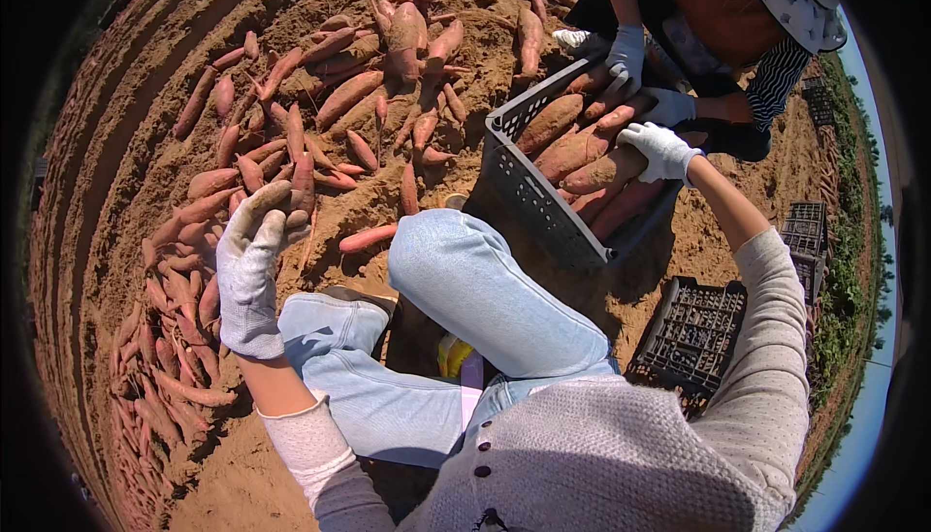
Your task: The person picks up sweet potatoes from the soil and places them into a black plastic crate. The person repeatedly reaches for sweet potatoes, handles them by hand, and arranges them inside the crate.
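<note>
My left hand [258, 270], in a soiled white knit glove, is raised beside the heap of sweet potatoes [182, 314]. Its fingers are loosely curled and apart, and I see nothing held in them. On the right, a black plastic crate [545, 205] is tilted and filled with large, earth-dusted sweet potatoes [564, 157]. My right hand [660, 152], also gloved, reaches over the crate's near right side. Its fingers close over the end of one sweet potato [607, 170]; the palm side is hidden.
Across the crate, a co-worker's two gloved hands [627, 59] rest on its sweet potatoes. More sweet potatoes [349, 95] lie on the soil ahead. A second black crate [691, 332] stands by my right arm, and stacked crates [804, 230] stand farther right. My bent knee [454, 241] is close to the filled crate.
</note>
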### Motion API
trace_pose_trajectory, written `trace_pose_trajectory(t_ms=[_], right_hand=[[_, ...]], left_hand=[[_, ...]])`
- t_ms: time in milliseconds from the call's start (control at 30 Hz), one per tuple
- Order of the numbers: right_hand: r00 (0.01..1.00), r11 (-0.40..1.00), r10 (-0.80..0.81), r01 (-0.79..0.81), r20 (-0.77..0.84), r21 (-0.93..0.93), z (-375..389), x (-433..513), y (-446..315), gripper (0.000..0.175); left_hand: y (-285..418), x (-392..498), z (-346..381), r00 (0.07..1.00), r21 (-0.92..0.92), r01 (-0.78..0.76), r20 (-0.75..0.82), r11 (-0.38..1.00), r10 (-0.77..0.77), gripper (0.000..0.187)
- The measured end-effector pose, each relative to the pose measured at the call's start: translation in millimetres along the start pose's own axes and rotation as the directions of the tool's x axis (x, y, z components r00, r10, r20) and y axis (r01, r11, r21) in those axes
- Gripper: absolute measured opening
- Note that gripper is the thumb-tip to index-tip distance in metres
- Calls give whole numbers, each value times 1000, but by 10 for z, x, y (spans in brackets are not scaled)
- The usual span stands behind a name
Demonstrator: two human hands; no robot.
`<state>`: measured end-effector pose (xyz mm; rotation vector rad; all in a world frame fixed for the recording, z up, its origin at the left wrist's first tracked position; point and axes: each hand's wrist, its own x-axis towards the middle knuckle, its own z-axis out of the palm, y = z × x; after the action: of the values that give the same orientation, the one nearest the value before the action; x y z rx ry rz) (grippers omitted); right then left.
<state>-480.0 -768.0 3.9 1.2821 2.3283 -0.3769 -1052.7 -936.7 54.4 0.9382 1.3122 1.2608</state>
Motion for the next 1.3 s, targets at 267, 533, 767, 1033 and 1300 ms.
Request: trace_pose_trajectory(t_ms=[267,533,767,1033,1300], right_hand=[[944,958,-246,203,-221,-203,899,228,60,76],[965,976,-152,112,-216,-188,1297,257,-157,77],[982,990,-94,109,164,-87,554,605,-262,66],[659,825,-517,554,-546,-112,-635,1761,-1378,31],[506,590,-780,790,367,166,1473,2738,-2751,57]], left_hand=[[-63,143,216,996,117,36,75,993,-45,46],[-136,269,358,987,186,90,117,978,-113,56],[-57,271,391,979,235,114,138,965,-150,56],[-150,306,139,999,215,13,41,976,-22,32],[-76,270,-13,988,198,120,-119,973,-98,32]])
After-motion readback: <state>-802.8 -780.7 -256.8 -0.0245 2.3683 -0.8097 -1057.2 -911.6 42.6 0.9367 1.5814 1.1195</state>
